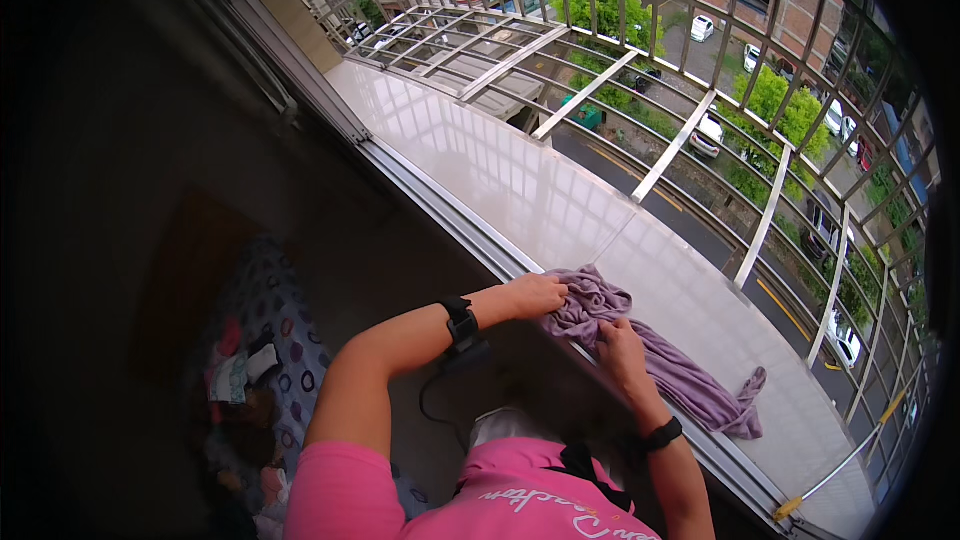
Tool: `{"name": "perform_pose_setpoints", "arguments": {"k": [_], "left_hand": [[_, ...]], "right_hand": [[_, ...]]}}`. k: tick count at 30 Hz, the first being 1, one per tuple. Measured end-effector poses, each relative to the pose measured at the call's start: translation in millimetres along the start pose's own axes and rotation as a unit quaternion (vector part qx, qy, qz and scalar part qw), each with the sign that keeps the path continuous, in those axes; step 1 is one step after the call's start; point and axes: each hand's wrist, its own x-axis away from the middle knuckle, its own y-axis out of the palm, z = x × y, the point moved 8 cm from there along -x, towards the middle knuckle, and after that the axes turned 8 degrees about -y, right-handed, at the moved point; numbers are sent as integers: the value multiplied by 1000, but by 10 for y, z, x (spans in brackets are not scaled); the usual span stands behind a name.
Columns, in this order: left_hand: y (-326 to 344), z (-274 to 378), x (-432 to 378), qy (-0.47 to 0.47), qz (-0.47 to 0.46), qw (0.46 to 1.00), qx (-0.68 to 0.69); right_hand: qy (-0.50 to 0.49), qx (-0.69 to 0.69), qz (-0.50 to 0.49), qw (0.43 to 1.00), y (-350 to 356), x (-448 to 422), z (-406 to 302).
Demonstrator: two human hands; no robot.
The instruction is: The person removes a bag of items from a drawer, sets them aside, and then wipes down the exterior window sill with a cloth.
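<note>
A mauve cloth lies on the white windowsill, bunched at its upper left end and stretched out in long folds toward the lower right. My left hand grips the bunched end close to the metal window track. Just to the right, my right hand has its fingers closed on the folds near the middle of the cloth. Part of the cloth hangs over the track between my hands. Both wrists wear black bands.
Beyond the sill runs a metal security grille, with a street, trees and parked cars below. A pole with yellow ends rests at the sill's lower right. Left, in the dark room, a patterned bedspread bears clothes and small items.
</note>
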Motion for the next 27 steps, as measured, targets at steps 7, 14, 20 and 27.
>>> {"name": "perform_pose_setpoints", "arguments": {"k": [7,14,20,27], "left_hand": [[-72,-973,99,37,36,977,208],[-784,-2050,272,-108,210,889,392],[-842,-1919,205,-79,245,781,569],[-235,-1293,71,-27,91,953,288]], "right_hand": [[-9,1,31,999,359,-1045,-173],[115,-216,147,958,-159,-1678,-304],[40,-102,233,966,-679,-1530,-670],[216,85,28,972,-445,-685,-97]]}}
